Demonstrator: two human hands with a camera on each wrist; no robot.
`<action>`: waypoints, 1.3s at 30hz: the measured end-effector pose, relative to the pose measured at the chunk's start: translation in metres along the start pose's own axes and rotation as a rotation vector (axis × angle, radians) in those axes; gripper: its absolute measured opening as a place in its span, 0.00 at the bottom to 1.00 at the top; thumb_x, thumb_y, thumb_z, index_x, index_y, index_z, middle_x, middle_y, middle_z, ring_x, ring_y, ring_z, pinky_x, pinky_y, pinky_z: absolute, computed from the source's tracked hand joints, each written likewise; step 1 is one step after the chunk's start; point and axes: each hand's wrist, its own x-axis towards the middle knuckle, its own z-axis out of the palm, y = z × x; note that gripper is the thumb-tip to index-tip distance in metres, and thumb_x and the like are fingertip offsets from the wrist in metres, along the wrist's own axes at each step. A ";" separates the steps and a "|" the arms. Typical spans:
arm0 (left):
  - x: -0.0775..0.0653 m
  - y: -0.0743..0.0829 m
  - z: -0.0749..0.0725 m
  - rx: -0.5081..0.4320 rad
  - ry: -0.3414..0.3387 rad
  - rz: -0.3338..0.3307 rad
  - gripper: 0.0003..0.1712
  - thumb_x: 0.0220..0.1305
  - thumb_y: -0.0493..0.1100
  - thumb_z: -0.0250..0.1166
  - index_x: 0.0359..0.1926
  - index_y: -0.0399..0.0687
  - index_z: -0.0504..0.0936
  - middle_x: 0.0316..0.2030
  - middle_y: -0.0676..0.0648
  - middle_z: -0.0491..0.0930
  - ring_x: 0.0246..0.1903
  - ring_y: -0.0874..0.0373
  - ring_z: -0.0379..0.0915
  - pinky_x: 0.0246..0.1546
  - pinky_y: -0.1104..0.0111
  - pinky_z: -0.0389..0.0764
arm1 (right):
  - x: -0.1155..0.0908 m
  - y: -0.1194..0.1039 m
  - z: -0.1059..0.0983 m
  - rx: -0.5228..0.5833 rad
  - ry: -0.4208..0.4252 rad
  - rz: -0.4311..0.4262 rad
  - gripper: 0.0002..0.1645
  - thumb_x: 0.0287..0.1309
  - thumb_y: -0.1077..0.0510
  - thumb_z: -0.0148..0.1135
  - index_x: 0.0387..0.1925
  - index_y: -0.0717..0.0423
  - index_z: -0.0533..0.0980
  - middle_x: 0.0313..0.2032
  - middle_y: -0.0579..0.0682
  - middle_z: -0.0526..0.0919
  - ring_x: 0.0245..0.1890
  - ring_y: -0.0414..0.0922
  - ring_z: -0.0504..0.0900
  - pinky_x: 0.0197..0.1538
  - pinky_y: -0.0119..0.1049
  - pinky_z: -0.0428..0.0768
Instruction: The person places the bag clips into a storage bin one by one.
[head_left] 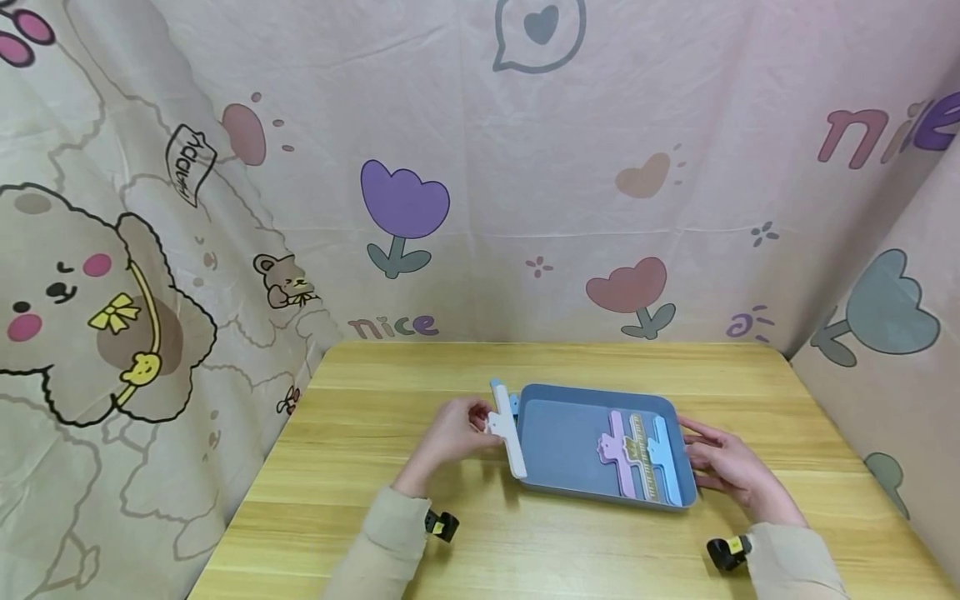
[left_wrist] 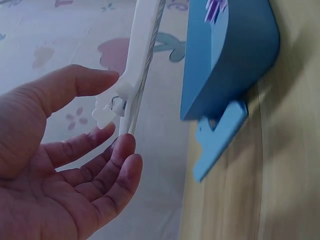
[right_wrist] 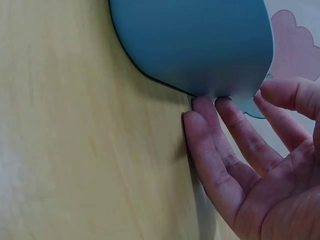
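My left hand [head_left: 459, 432] pinches a white bag clip [head_left: 508, 437] by its scalloped handle, between thumb and fingers. The clip's long bar is raised and tilted beside the left end of a blue-grey tray [head_left: 562, 483]. In the left wrist view its metal spring [left_wrist: 119, 103] shows at the handle. At the tray's right end, my right hand [head_left: 731, 467] touches the outer wall with extended fingertips [right_wrist: 204, 106]. Inside the tray's right half lie a purple clip [head_left: 622, 467], a glittery clear-and-gold clip [head_left: 643, 458] and a light blue clip [head_left: 664, 462], side by side.
Another blue clip [left_wrist: 220, 142] lies on the wooden table [head_left: 360, 417] just outside the tray's left end, partly hidden by the white clip in the head view. A printed curtain [head_left: 480, 167] hangs behind the table and along both sides.
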 end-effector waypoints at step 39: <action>0.073 0.035 0.076 -0.072 -0.165 -0.164 0.20 0.33 0.39 0.78 0.31 0.46 0.79 0.28 0.52 0.76 0.28 0.61 0.70 0.28 0.71 0.73 | 0.001 -0.004 0.000 -0.009 0.011 0.010 0.38 0.60 0.61 0.53 0.69 0.53 0.49 0.59 0.63 0.65 0.44 0.51 0.78 0.44 0.49 0.76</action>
